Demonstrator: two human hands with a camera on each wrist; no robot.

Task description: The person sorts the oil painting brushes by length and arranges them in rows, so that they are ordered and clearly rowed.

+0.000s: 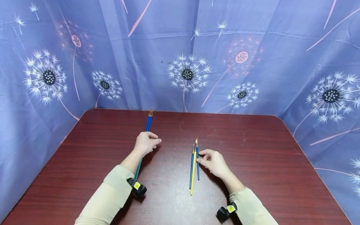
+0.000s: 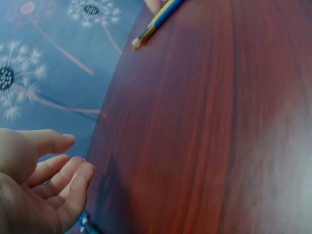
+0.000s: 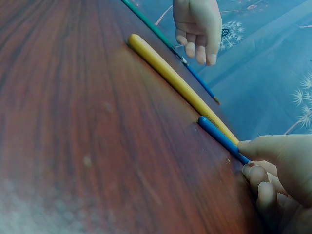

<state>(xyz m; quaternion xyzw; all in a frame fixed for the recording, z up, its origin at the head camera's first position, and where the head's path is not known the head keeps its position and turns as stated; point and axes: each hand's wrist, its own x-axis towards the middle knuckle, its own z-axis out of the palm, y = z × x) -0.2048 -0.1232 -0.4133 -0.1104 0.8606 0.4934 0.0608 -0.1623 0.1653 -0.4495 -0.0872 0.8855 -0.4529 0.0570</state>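
Three slim paintbrushes lie close together on the table's middle, bristles toward the far edge. The yellow paintbrush [image 1: 193, 175] lies between a blue paintbrush [image 1: 191, 172] on its left and another blue paintbrush [image 1: 198, 172] on its right. My right hand [image 1: 215, 163] pinches that right-hand blue paintbrush between thumb and fingertips, as the right wrist view shows. Over the blue-handled paintbrushes [image 1: 149, 123] at the left hovers my left hand [image 1: 145, 144], its fingers loosely bent around nothing. Below it a green handle [image 1: 138, 170] shows, partly hidden by the wrist.
The dark red wood-grain table [image 1: 253, 140] has rounded far corners. Behind and beside it hangs a blue curtain [image 1: 140, 62] with dandelion prints. Each sleeve cuff carries a small black camera, one at the left wrist [image 1: 137, 187] and one at the right [image 1: 225, 212].
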